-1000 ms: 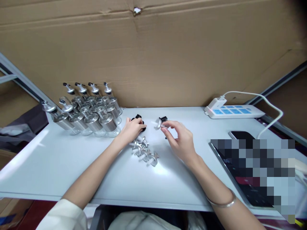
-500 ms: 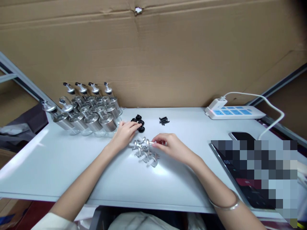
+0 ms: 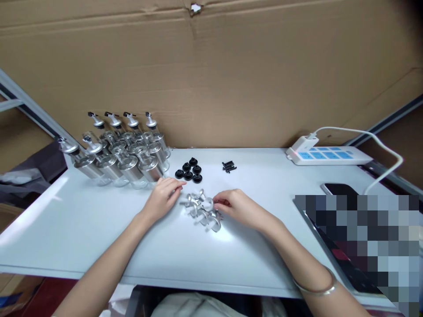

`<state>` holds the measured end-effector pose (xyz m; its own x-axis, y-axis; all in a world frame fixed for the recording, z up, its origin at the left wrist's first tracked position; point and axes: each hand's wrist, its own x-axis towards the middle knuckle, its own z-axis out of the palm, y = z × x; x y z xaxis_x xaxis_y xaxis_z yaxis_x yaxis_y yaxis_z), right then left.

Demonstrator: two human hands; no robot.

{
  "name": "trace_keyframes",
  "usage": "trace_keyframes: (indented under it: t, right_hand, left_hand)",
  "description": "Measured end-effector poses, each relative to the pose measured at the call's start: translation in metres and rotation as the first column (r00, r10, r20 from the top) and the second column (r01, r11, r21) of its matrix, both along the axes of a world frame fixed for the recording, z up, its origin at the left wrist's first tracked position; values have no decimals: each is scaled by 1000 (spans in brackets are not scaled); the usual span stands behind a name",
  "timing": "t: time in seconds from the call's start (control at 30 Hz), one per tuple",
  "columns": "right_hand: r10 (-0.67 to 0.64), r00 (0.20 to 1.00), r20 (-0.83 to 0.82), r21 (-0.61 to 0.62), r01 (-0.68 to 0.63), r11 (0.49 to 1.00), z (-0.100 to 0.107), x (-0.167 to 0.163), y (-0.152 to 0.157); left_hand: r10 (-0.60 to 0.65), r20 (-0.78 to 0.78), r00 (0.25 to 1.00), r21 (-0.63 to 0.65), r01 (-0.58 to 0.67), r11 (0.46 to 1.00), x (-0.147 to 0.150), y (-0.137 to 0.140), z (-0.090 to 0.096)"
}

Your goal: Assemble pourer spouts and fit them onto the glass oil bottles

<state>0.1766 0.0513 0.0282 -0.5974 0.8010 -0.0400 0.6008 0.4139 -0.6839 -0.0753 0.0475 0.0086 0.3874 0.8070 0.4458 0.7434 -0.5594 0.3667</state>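
The person's right hand [image 3: 236, 205] has its thumb and finger pinched together, it seems on the edge of one silver spout [image 3: 207, 204]. That spout is on the bench [image 3: 257, 262], in between the two hands, right up against a little heap of spouts [image 3: 202, 215]. From where I stand I can't tell if it is going down or coming up.

Either way, I think a soft pinch with the fingertips is best here. The round rim looks like a good place to hold, as the thin tube looks easy to bend. It should go slow and straight, because a bump could make the others roll. The left hand [image 3: 161, 196] has its fingers loose and a bit apart, and I see nothing in it. It lies just beside the black stoppers [image 3: 188, 175], so it should keep light, or a finger might knock them.

The spout looks shiny and grey, like a small round hat, with its round end showing. The ones in the heap lean every which way, and pale tubes poke out of them. They look hard and slippery to me. Some black sticks [image 3: 228, 166] lie farther back, well apart from the heap.
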Motion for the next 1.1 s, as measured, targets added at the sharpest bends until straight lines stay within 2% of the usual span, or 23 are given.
trace_keyframes:
  t: [0.4, 0.53, 0.6, 0.67, 0.7, 0.77, 0.8, 0.83, 0.87, 0.9, 0.93, 1.0, 1.1]
  right_hand:
    - [-24, 998, -52, 26, 26, 999, 2, 1, 1]
    - [-46, 996, -75, 71, 51, 996, 4, 2, 2]
    - [-67, 995, -74, 97, 74, 992, 6, 2, 2]
    - [-92, 993, -69, 109, 100, 989, 8, 2, 2]
    - [-100, 993, -69, 108, 107, 988, 8, 2, 2]
    - [-102, 992, -75, 98, 109, 989, 10, 2, 1]
    - [-96, 992, -81, 93, 104, 990, 10, 2, 1]
    - [-91, 992, -86, 91, 98, 991, 10, 2, 1]
    - [-87, 992, -92, 91, 95, 991, 11, 1, 0]
    - [-84, 992, -97, 94, 94, 991, 11, 1, 0]
    - [-82, 991, -102, 98, 92, 991, 11, 1, 0]
    - [-78, 991, -112, 107, 89, 990, 11, 0, -1]
    - [-83, 988, -131, 135, 101, 986, 11, 1, 0]
  left_hand:
    - [-56, 43, 998, 71, 52, 996, 3, -7, 5]
    - [-47, 120, 992, 188, 24, 982, 0, -9, 12]
    - [18, 188, 982, 268, -69, 961, -4, -8, 17]
    - [141, 337, 931, 363, -267, 893, -13, -5, 22]
    - [197, 446, 873, 403, -392, 827, -19, -2, 25]
    - [226, 679, 698, 422, -623, 659, -37, 6, 31]
    - [213, 754, 621, 400, -692, 600, -48, 11, 34]
    - [228, 796, 561, 357, -738, 572, -60, 17, 37]
    - [280, 797, 535, 300, -753, 586, -72, 22, 39]
    - [324, 807, 494, 259, -788, 559, -84, 28, 41]
    - [372, 798, 474, 205, -794, 572, -94, 32, 42]
    - [413, 779, 473, 132, -766, 629, -110, 40, 42]
    - [403, 740, 538, 84, -668, 739, -122, 46, 41]
